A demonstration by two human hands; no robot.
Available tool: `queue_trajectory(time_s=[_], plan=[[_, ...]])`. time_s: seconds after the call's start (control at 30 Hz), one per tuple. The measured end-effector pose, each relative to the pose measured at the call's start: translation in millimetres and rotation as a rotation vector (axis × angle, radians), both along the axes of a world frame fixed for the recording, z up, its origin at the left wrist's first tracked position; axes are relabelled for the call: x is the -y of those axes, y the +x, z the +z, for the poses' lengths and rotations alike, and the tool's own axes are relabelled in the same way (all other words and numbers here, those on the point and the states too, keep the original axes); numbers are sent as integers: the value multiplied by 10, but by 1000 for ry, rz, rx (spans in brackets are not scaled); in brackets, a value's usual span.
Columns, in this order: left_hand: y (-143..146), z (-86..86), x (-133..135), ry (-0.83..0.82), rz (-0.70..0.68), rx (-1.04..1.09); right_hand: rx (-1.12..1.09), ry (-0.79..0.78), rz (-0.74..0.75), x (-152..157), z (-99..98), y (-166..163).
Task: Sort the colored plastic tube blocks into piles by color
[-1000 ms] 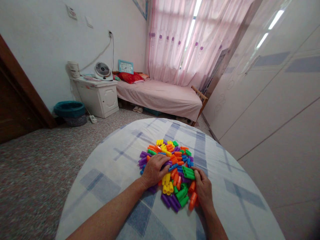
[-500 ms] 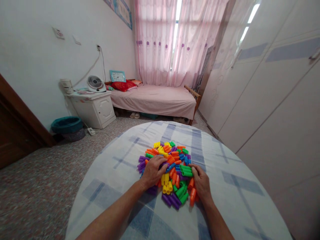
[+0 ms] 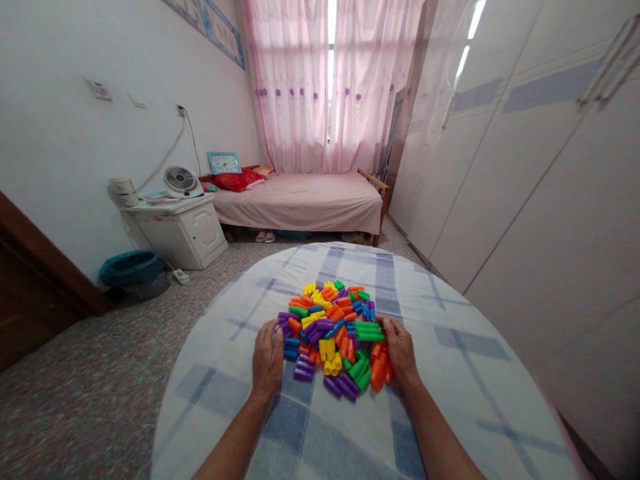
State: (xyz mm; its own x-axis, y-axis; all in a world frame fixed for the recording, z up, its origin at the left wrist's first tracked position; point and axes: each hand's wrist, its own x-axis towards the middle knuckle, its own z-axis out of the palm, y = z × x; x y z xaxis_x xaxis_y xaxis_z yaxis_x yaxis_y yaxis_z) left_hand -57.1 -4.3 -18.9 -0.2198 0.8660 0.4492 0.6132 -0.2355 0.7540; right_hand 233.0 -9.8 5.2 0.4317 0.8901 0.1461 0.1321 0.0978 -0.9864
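Note:
A heap of colourful plastic tube blocks (image 3: 327, 349), in purple, yellow, orange, green and blue, lies in the middle of the table. My left hand (image 3: 267, 358) rests at the heap's left edge, beside purple and blue blocks, its fingers curved and holding nothing visible. On the opposite side my right hand (image 3: 399, 347) lies cupped against the heap, its fingers stretched forward. Its fingertips reach the end of a green block (image 3: 369, 332), and orange blocks (image 3: 381, 370) lie by its palm. The undersides of both hands are hidden.
A round table (image 3: 465, 413) with a white and blue checked cloth carries the heap. Beyond it stand a bed (image 3: 300, 200), a white cabinet (image 3: 200, 233) with a fan (image 3: 181, 180), and a bin (image 3: 133, 270). Wardrobe doors (image 3: 545, 193) line the right.
My left hand has moved off the top of the heap to its left edge, uncovering purple blocks. Orange blocks by my right hand lie closer to the heap. The camera view has shifted slightly right.

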Motion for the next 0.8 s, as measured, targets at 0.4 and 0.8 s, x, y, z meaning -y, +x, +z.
queue_trajectory(time_s=[0.4, 0.8], plan=[[10, 4, -44, 13, -25, 25, -100, 40, -74, -26, 274, 154], [-53, 44, 16, -59, -25, 99, 181, -57, -18, 818, -24, 95]])
